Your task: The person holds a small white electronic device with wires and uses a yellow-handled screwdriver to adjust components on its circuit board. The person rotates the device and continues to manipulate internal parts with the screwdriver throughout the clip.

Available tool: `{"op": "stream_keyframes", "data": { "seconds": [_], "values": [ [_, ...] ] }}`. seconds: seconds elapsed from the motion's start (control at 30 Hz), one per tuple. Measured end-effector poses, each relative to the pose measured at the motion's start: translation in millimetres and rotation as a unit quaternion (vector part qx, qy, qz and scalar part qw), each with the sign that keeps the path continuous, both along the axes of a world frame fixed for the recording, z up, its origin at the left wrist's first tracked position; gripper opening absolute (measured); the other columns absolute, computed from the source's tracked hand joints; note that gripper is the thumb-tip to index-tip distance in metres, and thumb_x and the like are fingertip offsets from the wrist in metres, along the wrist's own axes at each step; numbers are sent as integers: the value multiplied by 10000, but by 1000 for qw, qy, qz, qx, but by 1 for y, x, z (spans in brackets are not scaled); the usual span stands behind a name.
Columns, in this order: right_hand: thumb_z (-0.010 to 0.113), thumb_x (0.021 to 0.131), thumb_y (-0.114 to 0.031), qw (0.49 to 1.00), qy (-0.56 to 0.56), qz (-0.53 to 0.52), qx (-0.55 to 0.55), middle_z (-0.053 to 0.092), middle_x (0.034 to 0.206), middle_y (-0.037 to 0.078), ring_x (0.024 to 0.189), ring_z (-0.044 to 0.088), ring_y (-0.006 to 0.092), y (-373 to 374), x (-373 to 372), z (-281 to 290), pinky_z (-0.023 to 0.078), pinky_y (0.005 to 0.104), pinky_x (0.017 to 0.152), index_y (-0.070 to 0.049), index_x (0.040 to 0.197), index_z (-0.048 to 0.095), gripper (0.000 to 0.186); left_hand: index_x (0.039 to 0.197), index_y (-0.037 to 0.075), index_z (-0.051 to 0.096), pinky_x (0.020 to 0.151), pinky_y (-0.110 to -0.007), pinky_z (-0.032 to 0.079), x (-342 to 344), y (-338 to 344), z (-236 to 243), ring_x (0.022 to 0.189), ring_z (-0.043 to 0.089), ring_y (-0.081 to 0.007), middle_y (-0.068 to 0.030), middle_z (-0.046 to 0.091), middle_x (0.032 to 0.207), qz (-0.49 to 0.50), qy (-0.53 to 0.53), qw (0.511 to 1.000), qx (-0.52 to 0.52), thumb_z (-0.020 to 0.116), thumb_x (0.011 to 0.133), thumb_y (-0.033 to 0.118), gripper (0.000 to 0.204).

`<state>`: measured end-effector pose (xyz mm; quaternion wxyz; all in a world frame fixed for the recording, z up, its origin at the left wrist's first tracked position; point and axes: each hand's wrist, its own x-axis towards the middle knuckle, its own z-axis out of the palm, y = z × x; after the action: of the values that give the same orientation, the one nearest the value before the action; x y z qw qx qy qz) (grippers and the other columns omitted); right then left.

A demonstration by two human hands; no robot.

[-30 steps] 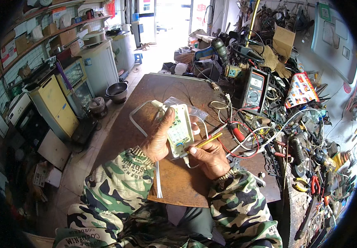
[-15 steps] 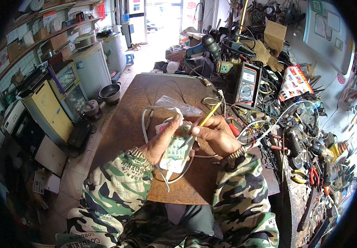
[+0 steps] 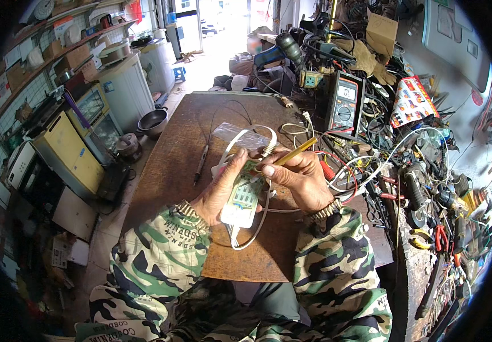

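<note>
In my left hand is an opened white plastic casing with pale green and metallic parts showing inside. My thumb lies along its side, and the fingers beneath are mostly hidden. A white cord loops up from its far end, and another length curves round its near end. My right hand pinches a slim yellow tool above the casing's far end. The hand hides the tool's lower tip, so contact with the casing cannot be made out.
Left of my hands, a thin dark probe with a lead lies on the brown table, near a clear plastic bag. A multimeter stands at the far right. Cables, pliers and other tools crowd the right side.
The yellow tool has tilted flatter, and its lower end has shifted toward the casing's far end. The far cord loop has swung up and right. The view has shifted slightly, baring the probe.
</note>
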<state>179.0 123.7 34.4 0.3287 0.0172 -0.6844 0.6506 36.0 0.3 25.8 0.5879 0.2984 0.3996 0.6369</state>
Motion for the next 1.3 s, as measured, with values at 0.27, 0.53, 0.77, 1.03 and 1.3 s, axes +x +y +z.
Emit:
{"op": "stream_keyframes", "data": {
  "seconds": [0.27,0.53,0.77,1.03,1.3],
  "values": [
    [718,878,-160,993,-43,-98,-43,667,736,5,671,552,58,3,4,-4,441,242,612,-2,849,706,162,1196,90,565,641,-389,620,-7,0,-5,777,689,-189,-54,657,965,-11,-76,997,24,561,938,459,449],
    [701,887,-148,990,1,-45,-132,684,806,32,711,591,92,6,2,-7,463,254,641,1,874,706,150,1203,46,563,678,-364,614,-7,1,-5,767,699,-228,-111,675,941,-15,-32,999,4,556,945,425,458],
    [604,952,-157,952,60,16,-298,663,850,128,763,668,232,9,2,-15,565,376,706,20,1020,633,191,1185,20,567,812,-360,579,-10,-1,4,898,676,-217,-137,661,1058,119,-20,985,120,625,926,256,355],
    [618,934,-99,948,52,38,-313,674,863,125,750,672,214,-6,-9,-21,568,328,694,9,982,601,119,1191,17,553,818,-468,591,-6,-7,17,987,650,-273,-143,643,1078,95,-34,981,168,637,924,213,342],
    [614,934,-88,944,50,40,-325,674,874,131,758,679,216,-8,-9,-19,574,333,714,21,995,585,129,1155,-24,551,763,-418,607,0,-7,21,906,671,-242,-145,648,1001,118,-20,980,161,625,940,262,365]
  ]
}}
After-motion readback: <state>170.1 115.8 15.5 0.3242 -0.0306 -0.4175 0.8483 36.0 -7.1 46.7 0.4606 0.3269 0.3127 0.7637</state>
